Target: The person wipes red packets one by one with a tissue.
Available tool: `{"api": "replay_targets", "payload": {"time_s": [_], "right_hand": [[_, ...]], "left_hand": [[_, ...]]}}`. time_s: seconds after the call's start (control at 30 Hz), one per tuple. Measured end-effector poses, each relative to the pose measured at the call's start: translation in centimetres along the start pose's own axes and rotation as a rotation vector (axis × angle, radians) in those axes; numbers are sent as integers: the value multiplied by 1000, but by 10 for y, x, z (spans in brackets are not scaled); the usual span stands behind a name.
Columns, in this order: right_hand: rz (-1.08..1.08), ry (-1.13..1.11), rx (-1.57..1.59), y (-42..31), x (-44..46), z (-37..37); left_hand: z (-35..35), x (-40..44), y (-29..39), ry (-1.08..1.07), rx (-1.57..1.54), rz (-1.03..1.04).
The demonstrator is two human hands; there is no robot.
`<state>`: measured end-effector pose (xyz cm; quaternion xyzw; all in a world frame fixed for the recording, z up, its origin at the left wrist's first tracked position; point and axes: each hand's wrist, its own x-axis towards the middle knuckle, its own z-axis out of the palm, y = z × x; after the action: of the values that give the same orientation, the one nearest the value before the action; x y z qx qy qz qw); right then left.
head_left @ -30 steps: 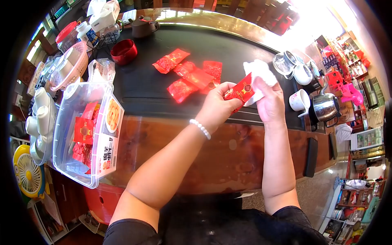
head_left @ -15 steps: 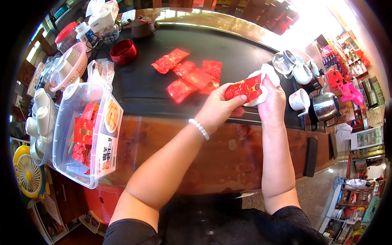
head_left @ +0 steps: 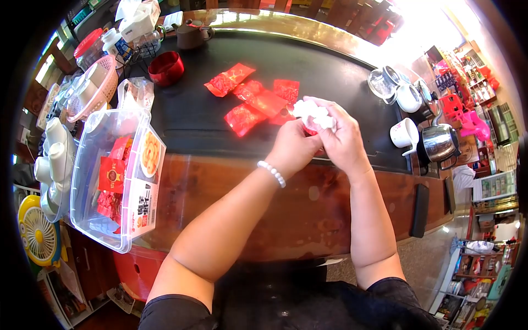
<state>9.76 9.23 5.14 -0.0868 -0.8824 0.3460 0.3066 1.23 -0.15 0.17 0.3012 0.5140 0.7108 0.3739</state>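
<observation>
My left hand (head_left: 294, 147), with a white bead bracelet (head_left: 271, 174) on its wrist, is closed on a red packet (head_left: 309, 131), of which only a sliver shows. My right hand (head_left: 345, 142) meets it from the right and grips a crumpled white cloth or tissue (head_left: 313, 113), pressed over the packet. Behind my hands, several shiny red packets lie loosely grouped on the black tabletop, among them one at the far left of the group (head_left: 229, 80) and one at its front (head_left: 243, 120).
At the left stands a clear plastic box (head_left: 144, 118) with red packets inside. Beyond are a red bowl (head_left: 165, 69), a dark teapot (head_left: 192, 36) and a pink basket (head_left: 104, 94). To the right are a white mug (head_left: 403, 133), a metal kettle (head_left: 438, 144) and glass pots.
My right hand has moved left with the white cloth, from beside the packet to over it. The packet in my left hand is now mostly covered.
</observation>
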Motion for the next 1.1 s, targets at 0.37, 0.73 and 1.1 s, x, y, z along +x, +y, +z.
{"api": "replay_targets", "payload": {"time_s": [0.37,0.73,1.1], "right_hand": [[305,370,345,26,0,-6],[594,131,831,28,0,-16],[419,298,890,-26,8,-3]], "left_hand": [[-4,-4,18,-69,-273,-236],[-16,9,7,57,-917,-248],[-18,8,11,94,-869,-312]]}}
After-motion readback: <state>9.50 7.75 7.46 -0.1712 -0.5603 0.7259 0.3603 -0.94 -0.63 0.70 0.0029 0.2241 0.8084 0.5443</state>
